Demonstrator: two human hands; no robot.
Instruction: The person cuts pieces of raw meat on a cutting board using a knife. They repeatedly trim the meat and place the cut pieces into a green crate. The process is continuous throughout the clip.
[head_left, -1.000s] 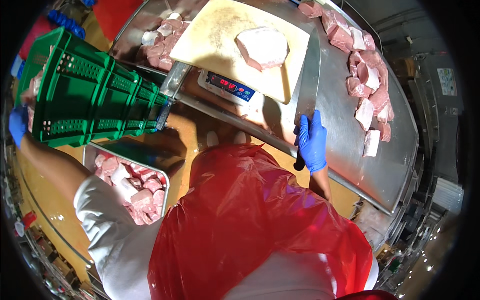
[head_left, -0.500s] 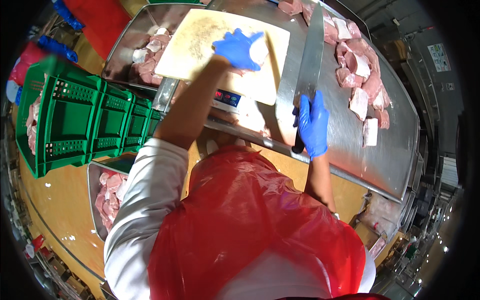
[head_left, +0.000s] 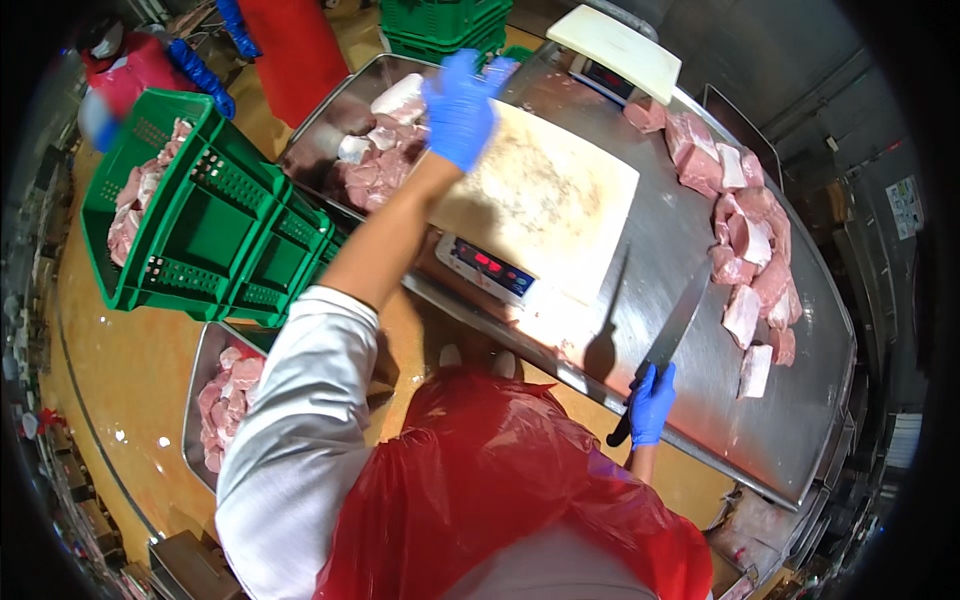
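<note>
My left hand (head_left: 460, 110), blue-gloved, is open with fingers apart over the left metal tray (head_left: 310, 145) of meat pieces, beside a white-topped piece (head_left: 398, 98). My right hand (head_left: 648, 405) grips the handle of a long knife (head_left: 682, 315) low over the steel table (head_left: 640, 240). A stained cream cutting board (head_left: 540, 200) rests on a scale (head_left: 485, 262) with a red display, with no meat on it. A row of pink meat chunks (head_left: 750, 240) lies along the table's right side.
Stacked green crates (head_left: 240, 250) with meat stand at left, a second meat tray (head_left: 195, 400) below them. More crates (head_left: 440, 20), a second board (head_left: 610, 45) on a scale and a person (head_left: 130, 65) with blue sleeves are at the back. The table's raised edge (head_left: 735, 465) runs beside me.
My left hand moved from the crate onto the board's meat slab, then up and left to the tray; the slab left the board. My right hand's knife now sits lower in view.
</note>
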